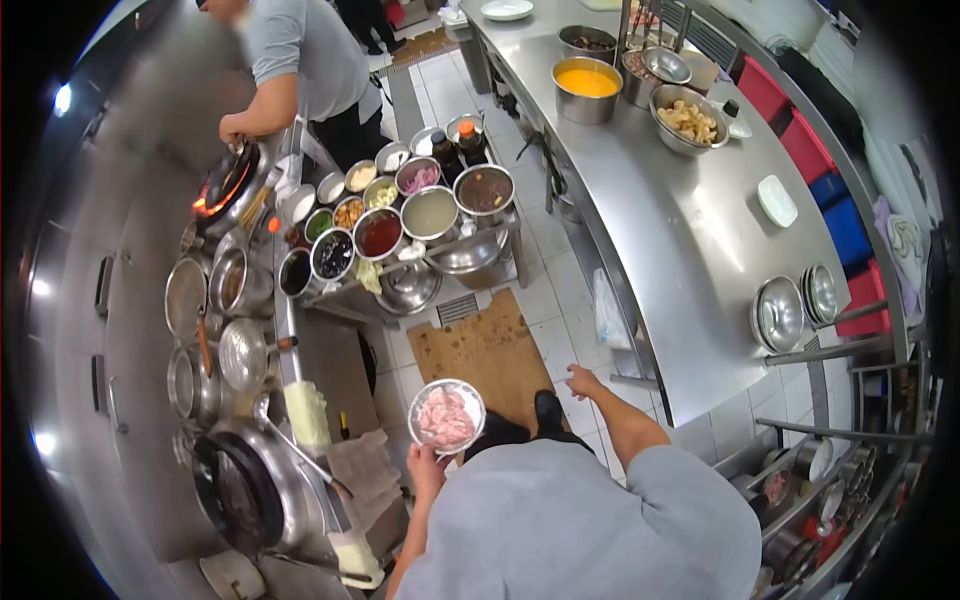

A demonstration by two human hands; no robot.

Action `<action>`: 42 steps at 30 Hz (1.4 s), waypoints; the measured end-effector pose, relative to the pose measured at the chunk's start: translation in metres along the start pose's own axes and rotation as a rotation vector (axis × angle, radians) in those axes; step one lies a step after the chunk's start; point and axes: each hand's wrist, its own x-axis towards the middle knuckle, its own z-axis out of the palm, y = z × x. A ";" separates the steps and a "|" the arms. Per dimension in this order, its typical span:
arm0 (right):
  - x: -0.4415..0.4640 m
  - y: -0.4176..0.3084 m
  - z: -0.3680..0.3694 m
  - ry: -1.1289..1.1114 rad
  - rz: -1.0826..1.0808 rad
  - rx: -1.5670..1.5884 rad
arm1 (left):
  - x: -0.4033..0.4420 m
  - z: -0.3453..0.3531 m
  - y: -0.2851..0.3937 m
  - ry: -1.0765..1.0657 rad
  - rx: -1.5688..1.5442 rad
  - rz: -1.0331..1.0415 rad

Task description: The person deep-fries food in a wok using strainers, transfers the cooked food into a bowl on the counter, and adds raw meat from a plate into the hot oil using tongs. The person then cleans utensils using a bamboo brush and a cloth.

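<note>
My left hand [428, 465] grips the near-left rim of a metal bowl [478, 402], held in front of my body above the floor. Pale pink pieces of raw meat [445, 416] lie inside it. My right hand [582, 382] is held out to the right over the floor, its fingers apart and nothing in them. It is nearest to the edge of the steel counter [690, 300].
A co-worker [290, 70] stands at a flaming wok [228, 185] at the upper left. A rack of seasoning containers [381, 232] stands ahead. Left of me are a large wok [240, 485] and a ladle [290, 440]. Metal bowls [778, 313] sit on the right counter.
</note>
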 end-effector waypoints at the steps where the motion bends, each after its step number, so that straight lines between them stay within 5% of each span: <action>1: 0.004 0.004 -0.008 0.093 0.012 -0.023 | 0.013 0.006 0.003 -0.011 0.025 -0.021; 6: 0.051 0.071 -0.021 0.393 0.125 -0.050 | 0.073 0.034 0.032 -0.149 -0.015 -0.029; 11: 0.029 -0.013 -0.062 0.396 0.228 0.734 | 0.102 0.072 0.084 -0.130 -0.018 0.003; 16: 0.104 -0.118 -0.136 0.524 -0.022 0.361 | 0.127 0.094 0.109 -0.057 0.001 0.038; 22: 0.255 -0.273 -0.239 0.917 -0.303 0.317 | 0.154 0.105 0.114 0.197 0.029 0.041; 24: 0.373 -0.274 -0.269 1.041 -0.309 0.271 | 0.156 0.112 0.116 0.287 0.009 0.044; 28: 0.439 -0.347 -0.329 1.008 -0.226 0.356 | 0.158 0.093 0.098 0.443 0.007 -0.041; 30: 0.499 -0.354 -0.341 1.167 -0.214 0.268 | 0.157 0.087 0.090 0.519 0.002 -0.102; 32: 0.513 -0.366 -0.361 1.026 -0.045 0.249 | 0.152 0.088 0.087 0.553 0.274 -0.097; 33: 0.544 -0.354 -0.369 0.983 -0.005 0.216 | 0.148 0.126 0.104 0.612 0.129 -0.024; 35: 0.601 -0.323 -0.386 1.040 -0.257 0.190 | 0.160 0.137 0.103 0.602 0.046 -0.001; 37: 0.581 -0.337 -0.390 0.991 -0.197 0.324 | 0.147 0.128 0.088 0.569 -0.033 0.005; 38: 0.710 -0.262 -0.395 1.161 -0.379 0.415 | 0.144 0.118 0.074 0.591 -0.063 0.012; 40: 0.652 -0.293 -0.375 0.866 -0.578 0.737 | 0.130 0.096 0.046 0.659 -0.125 -0.053; 41: 0.635 -0.282 -0.376 0.980 -0.521 0.175 | 0.117 0.124 0.076 0.634 -0.219 -0.058; 42: 0.605 -0.276 -0.362 0.762 -0.598 0.562 | 0.110 0.100 0.047 0.723 -0.169 -0.066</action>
